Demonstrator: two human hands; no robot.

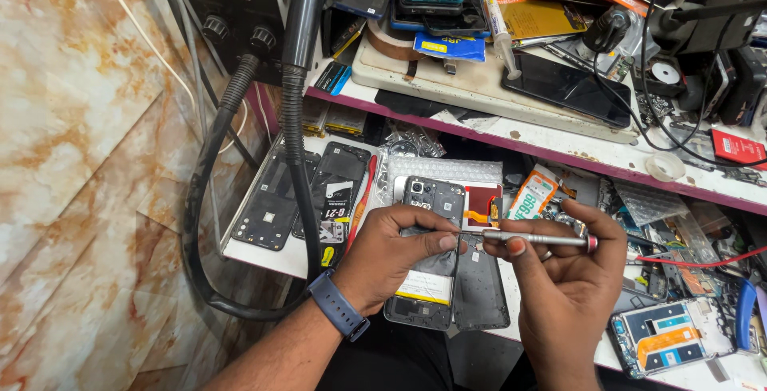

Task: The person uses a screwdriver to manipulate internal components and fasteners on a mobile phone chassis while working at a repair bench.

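Opened phone, back cover off, lying face down at the near edge of the counter and half overhanging it. Left hand clamped around the phone's left side, thumb pressed onto the inner plate, seemingly to keep it from sliding. Right hand pinched shut on a slim metal screwdriver, held nearly level, tip pointing left to meet the phone just beside the left thumb; red cap at the right end, under the fingers, probably for turning. Detached black back cover touching the phone's right edge. Further left, two bare phone frames side by side. On the far shelf, stacked phones, a syringe, tangled cables.
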